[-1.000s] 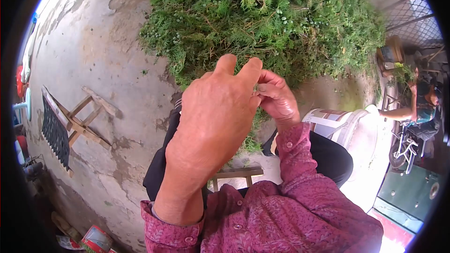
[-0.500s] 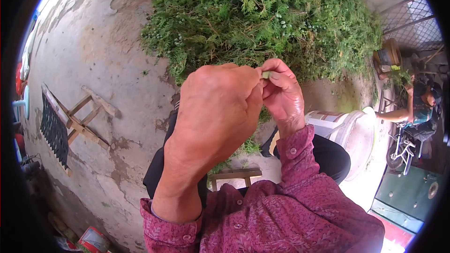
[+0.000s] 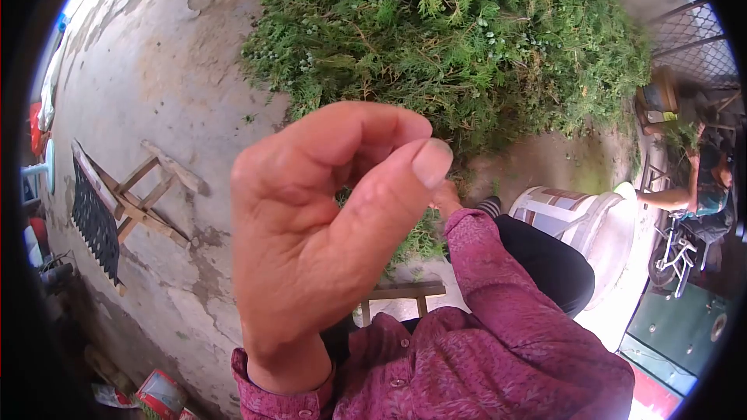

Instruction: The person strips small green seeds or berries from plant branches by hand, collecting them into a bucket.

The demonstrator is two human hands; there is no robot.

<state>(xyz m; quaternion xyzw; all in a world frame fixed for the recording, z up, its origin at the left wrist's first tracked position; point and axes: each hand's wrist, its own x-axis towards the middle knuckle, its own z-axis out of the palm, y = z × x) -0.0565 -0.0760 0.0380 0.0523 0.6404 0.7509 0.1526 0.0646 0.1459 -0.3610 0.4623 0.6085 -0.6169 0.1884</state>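
Biggest thing here is the floor (image 3: 175, 78), stained, patchy concrete. Next is the heap of greens (image 3: 451, 39), leafy sprigs lying on it past both hands, up top. The left hand (image 3: 307, 241) is right up near the camera, fingers curled, thumb tip close to the index tip. Can't tell if they're touching or pinching anything; the main heap sits beyond that grip, not inside it. White bucket (image 3: 545, 214) is by the right knee, and a stool (image 3: 131, 204) stands well off to the left. Far right there's another person (image 3: 704, 187). Smallest bit: the right hand (image 3: 445, 198), mostly hidden behind the left thumb, near the heap's lower edge, so its grip's anyone's guess.
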